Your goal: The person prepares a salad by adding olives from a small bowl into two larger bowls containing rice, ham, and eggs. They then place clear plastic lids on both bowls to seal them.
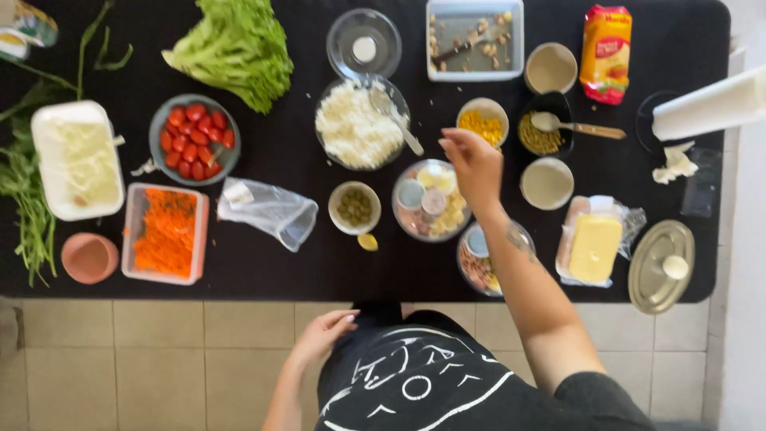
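My right hand [475,164] reaches out over the black table [303,263], fingers loosely spread, holding nothing that I can see. It hovers above a glass plate of small round pieces [415,209], just below a small bowl of yellow corn [482,124]. To its left stands a glass bowl of white rice [355,128] with a spoon [395,116] in it. My left hand [323,331] hangs open at my hip, below the table's front edge, against my black shirt.
A lettuce head [235,48], a bowl of cherry tomatoes [194,137], a tub of grated carrot [165,231], a bowl of green olives [354,207], a block of yellow cheese [592,247], a metal lid [661,266] and a paper towel roll [706,104] crowd the table.
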